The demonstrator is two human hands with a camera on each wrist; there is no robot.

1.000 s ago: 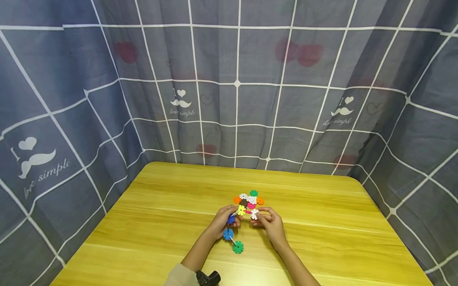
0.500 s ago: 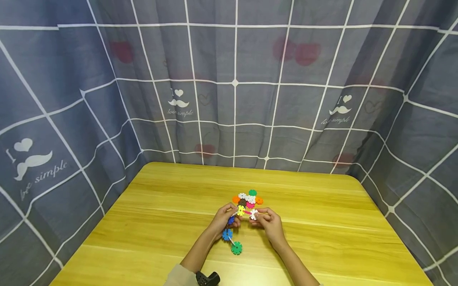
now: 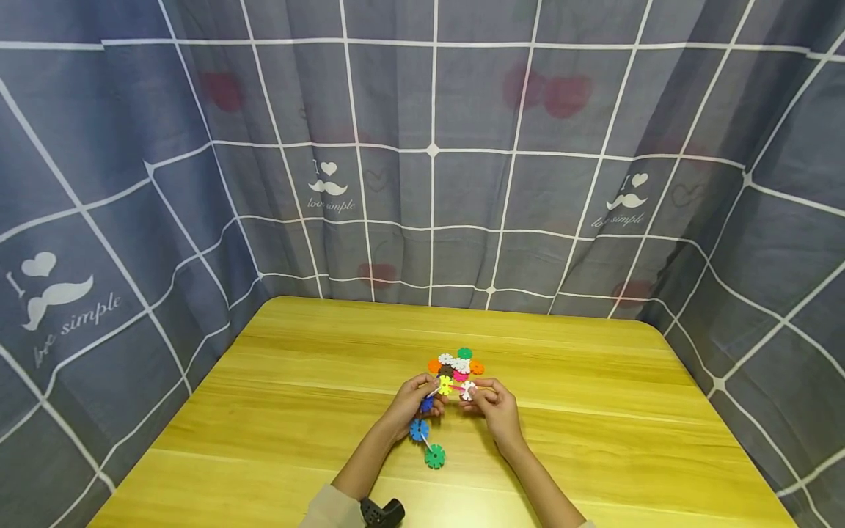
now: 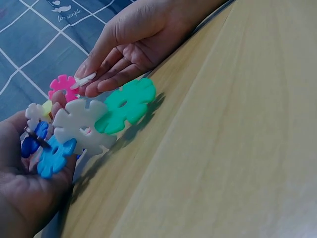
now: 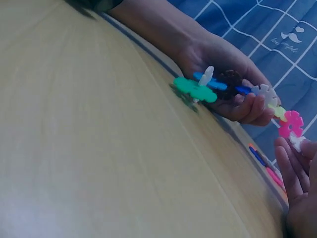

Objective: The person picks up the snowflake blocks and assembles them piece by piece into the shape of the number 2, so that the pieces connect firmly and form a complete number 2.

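Note:
A chain of notched plastic snowflake discs runs between both hands. My left hand (image 3: 407, 403) grips its middle, around the dark blue disc (image 3: 427, 403). From there a light blue disc (image 3: 419, 430), a white disc (image 4: 81, 124) and a green disc (image 3: 434, 456) hang toward the table's near side. Toward the right, the chain continues through a yellow disc (image 3: 445, 385) and a pink disc (image 5: 292, 123). At that end my right hand (image 3: 503, 414) pinches a white snowflake disc (image 3: 467, 391) between thumb and fingers, against the pink disc.
Just beyond the hands lies a small pile of loose discs, among them a green disc (image 3: 465, 353), orange discs (image 3: 477, 367), and a brown disc (image 3: 446, 371). The wooden table (image 3: 297, 381) is bordered by a checked curtain (image 3: 396, 183).
Both hands keep nearly the same pose on the chain. The head view has shifted slightly, and the white disc at the right hand appears turned a little.

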